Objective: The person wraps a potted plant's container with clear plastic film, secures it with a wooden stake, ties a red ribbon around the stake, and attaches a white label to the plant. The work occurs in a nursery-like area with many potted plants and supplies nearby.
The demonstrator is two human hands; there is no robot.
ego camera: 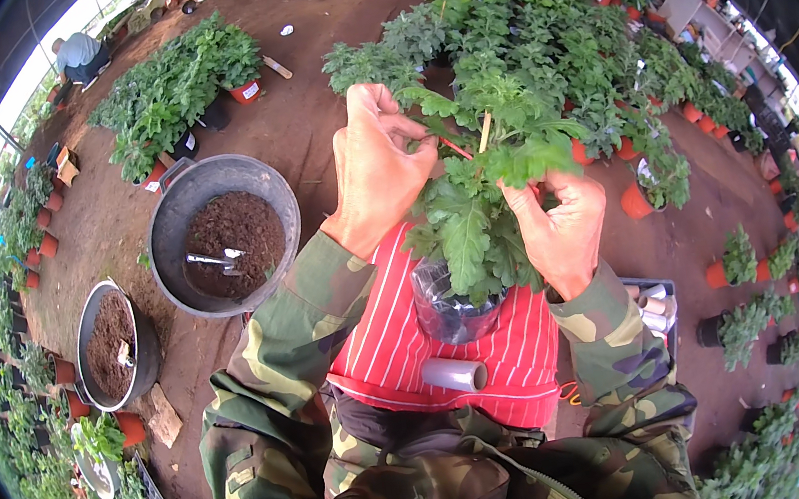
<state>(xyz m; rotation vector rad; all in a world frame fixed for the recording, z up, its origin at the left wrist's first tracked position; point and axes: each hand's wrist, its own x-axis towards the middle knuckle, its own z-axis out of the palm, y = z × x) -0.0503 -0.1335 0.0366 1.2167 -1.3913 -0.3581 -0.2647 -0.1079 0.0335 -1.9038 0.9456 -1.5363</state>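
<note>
A leafy green plant point(469, 229) stands in a pot wrapped in clear plastic point(453, 310), on a red striped apron point(382, 350) over my lap. A thin wooden stake point(485, 132) rises among its leaves. My left hand point(381, 168) pinches the end of a thin red tie point(456, 148) at the plant's left side. My right hand point(559, 225) has its thumb and fingers closed together at the right side, against the leaves; a bit of red shows between its fingers. Leaves hide the middle of the tie. A roll of clear film point(454, 375) lies on the apron near my waist.
A large black tub of soil with a hand trowel point(223, 261) stands at left, a second soil tub point(110, 348) beyond it. Potted plants point(174, 90) stand ahead and on both sides. A crate of rolls point(653, 307) is by my right arm. A person point(80, 57) crouches far left.
</note>
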